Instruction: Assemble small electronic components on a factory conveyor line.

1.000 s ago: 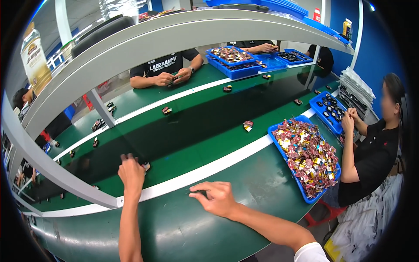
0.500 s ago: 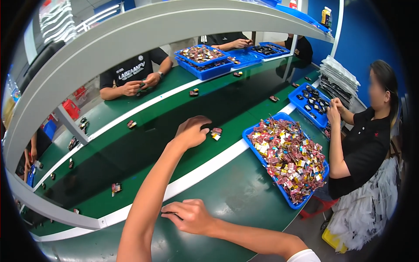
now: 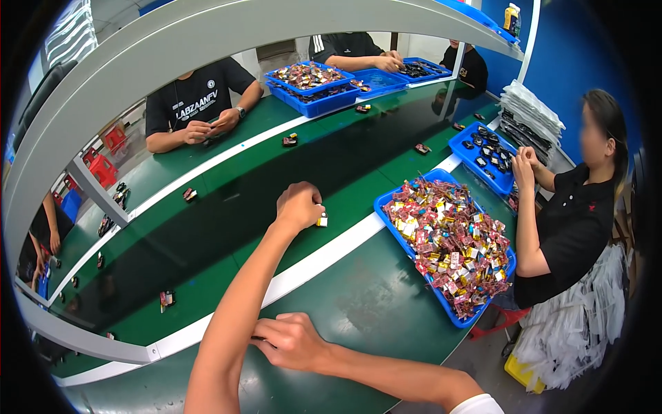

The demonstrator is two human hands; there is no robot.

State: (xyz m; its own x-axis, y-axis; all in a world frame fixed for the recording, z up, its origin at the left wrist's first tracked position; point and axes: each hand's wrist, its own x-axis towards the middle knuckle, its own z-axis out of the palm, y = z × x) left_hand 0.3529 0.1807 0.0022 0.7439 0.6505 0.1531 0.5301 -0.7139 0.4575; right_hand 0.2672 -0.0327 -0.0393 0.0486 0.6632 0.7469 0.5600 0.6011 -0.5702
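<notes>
My left hand [image 3: 300, 207] is stretched out over the green belt, its fingers curled and closed on a small circuit-board piece. The piece's white-and-yellow block [image 3: 322, 219] pokes out beside the fingertips; the rest of it is covered by the hand. Closer to me, my right hand [image 3: 293, 341] is closed just above the green tabletop, partly behind my left forearm. A thin dark edge [image 3: 258, 338] shows between its thumb and fingers, but what it belongs to is hidden.
A blue tray [image 3: 381, 210] heaped with pink board pieces stands right of my hands. Beyond it, a co-worker [image 3: 562, 207] handles pieces by a blue tray [image 3: 458, 148] of black parts. Loose pieces [image 3: 167, 299] dot the belt. A grey arched frame [image 3: 227, 29] spans overhead; several co-workers sit opposite.
My left hand has closed on the board piece that lay just right of its fingers. The right hand stays closed in nearly the same place. The whole view has shifted slightly.
</notes>
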